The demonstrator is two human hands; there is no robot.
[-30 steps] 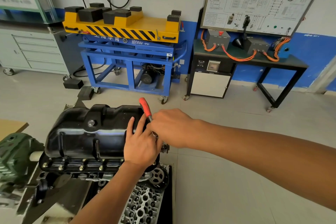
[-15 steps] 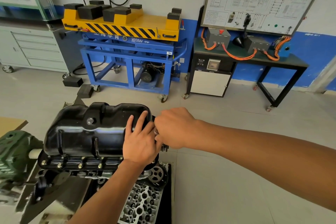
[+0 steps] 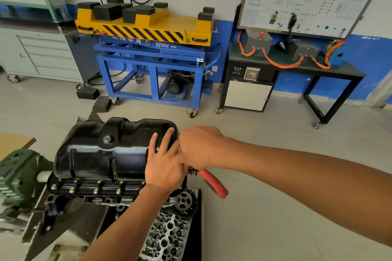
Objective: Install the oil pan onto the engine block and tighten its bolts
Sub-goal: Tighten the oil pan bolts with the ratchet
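The oil pan (image 3: 101, 150) sits on the engine block (image 3: 70, 197), and a row of bolts (image 3: 95, 190) is in along the near flange. So this looks like tightening time at the right-hand end. The left hand (image 3: 165, 165) lies flat on the pan, fingers straight and spread. The right hand (image 3: 201, 146) is curled tight around the ratchet (image 3: 214, 184), its red handle pointing out over the bare floor (image 3: 275, 218). There's swing room there, but the pan wall crowds the tool's other side.
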